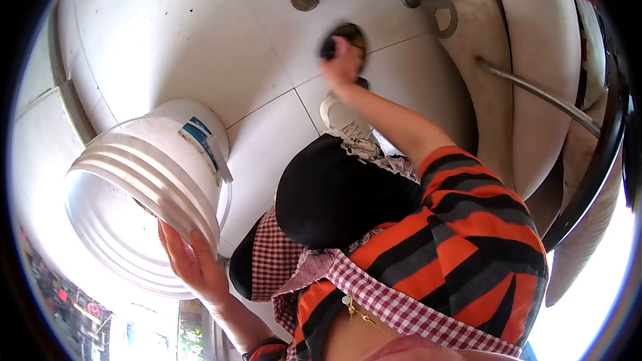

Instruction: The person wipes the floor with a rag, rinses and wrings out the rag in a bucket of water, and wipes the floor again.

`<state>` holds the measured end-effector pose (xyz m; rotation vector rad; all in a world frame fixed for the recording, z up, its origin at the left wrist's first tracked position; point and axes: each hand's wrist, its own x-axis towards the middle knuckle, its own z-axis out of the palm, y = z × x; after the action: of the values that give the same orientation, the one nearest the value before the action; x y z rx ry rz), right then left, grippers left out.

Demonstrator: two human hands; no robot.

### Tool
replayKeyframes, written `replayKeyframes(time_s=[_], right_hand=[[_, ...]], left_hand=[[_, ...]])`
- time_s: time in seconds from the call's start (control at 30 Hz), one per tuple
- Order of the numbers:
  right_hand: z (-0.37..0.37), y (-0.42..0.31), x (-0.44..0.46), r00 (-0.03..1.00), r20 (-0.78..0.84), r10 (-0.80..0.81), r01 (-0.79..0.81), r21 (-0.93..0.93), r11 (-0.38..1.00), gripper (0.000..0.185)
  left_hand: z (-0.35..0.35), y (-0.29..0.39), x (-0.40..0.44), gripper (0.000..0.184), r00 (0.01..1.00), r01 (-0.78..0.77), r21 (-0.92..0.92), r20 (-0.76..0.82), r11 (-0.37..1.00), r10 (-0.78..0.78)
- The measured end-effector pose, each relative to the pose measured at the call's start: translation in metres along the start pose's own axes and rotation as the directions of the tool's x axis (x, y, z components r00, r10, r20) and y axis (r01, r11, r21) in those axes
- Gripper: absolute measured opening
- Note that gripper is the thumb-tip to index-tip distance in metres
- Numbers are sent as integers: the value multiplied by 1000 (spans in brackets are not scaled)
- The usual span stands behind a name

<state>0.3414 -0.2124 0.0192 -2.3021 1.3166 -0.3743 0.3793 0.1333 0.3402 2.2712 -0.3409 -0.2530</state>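
Two bare hands, set well apart. Near left: left hand (194, 267) seems to pinch the rim of a white ribbed plastic bucket (154, 160), thumb outside, fingers at the mouth. Risk: one-sided hold, so the bucket might roll or tip if those fingers slacken. Farther, just past the white lace-up shoe (340, 116), right hand (342, 67) has its fingers wrapped over a dark, yellow-edged object (349, 32), on or low over the floor tiles (267, 60); blur hides contact and exact type. Object could bump the shoe, being so close, or slip from a loose hold. Metal leg foot (305, 0) is beyond; possible knock if the arm overreaches. Pointing: bucket mouth faces near left, base far right, long axis diagonal between them; true tilt unclear in this wide view. Dark object looks roundish; heading and long axis unreadable through blur.
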Motion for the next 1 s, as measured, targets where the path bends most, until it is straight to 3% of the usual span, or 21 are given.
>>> replayKeyframes(time_s=[0.1, 0.13, 0.27, 0.33, 0.37, 0.4, 0.43, 0.5, 0.6, 0.67, 0.73, 0.8, 0.87, 0.93, 1.0], right_hand=[[8, -86, 10, 926, 348, -144, 38, 293, 955, 61], [11, -85, 29, 871, 356, -339, 91, 562, 822, 54], [-58, 2, 39, 851, 348, -393, 28, 718, 696, 52], [-122, 71, 8, 908, 392, -145, -203, 717, 667, 59], [-146, 107, -9, 916, 394, 80, -326, 612, 720, 59], [-161, 148, -32, 888, 368, 277, -452, 583, 675, 59], [-172, 186, -55, 859, 284, 425, -511, 454, 730, 61], [-159, 285, -113, 715, 192, 672, -689, 358, 630, 64], [-133, 243, -137, 533, -42, 845, -831, 164, 532, 68], [-117, 190, -114, 443, -52, 895, -871, 213, 444, 73], [-92, 160, -88, 366, 75, 928, -857, 417, 304, 71], [-75, 100, -57, 560, 23, 828, -776, 366, 514, 70], [-74, 43, -27, 667, 123, 735, -737, 252, 627, 69], [-48, 46, 0, 790, 269, 551, -592, 569, 570, 67], [-73, 42, 20, 828, 424, 367, -548, 750, 371, 64]], left_hand=[[-4, 1, 0, 45, 1000, 20, -16, 10, 1000, -20], [-1, 5, -2, 45, 1000, 29, -41, 8, 999, -29], [-5, -1, -4, 45, 997, 72, -106, 2, 992, -73], [-6, 3, -3, 45, 996, 92, -100, -2, 991, -93], [-4, 9, -6, 45, 993, 114, -90, -16, 989, -116], [-4, 9, -9, 45, 990, 133, -77, -35, 988, -136], [-6, 7, -11, 45, 987, 151, -61, -54, 987, -154], [-9, 4, -11, 45, 986, 146, -18, -77, 989, -146], [-16, 1, -11, 46, 986, 157, -4, -59, 988, -157], [-17, -2, -13, 46, 983, 164, -5, -77, 986, -164], [-17, -5, -11, 46, 984, 158, -11, -78, 987, -158], [-16, -5, -8, 46, 988, 143, -7, -64, 990, -143], [-15, -2, -5, 45, 989, 136, -21, -52, 990, -137], [-14, -3, -6, 45, 985, 165, -35, -46, 986, -166], [-16, -3, -6, 45, 977, 208, -33, -35, 978, -209]])
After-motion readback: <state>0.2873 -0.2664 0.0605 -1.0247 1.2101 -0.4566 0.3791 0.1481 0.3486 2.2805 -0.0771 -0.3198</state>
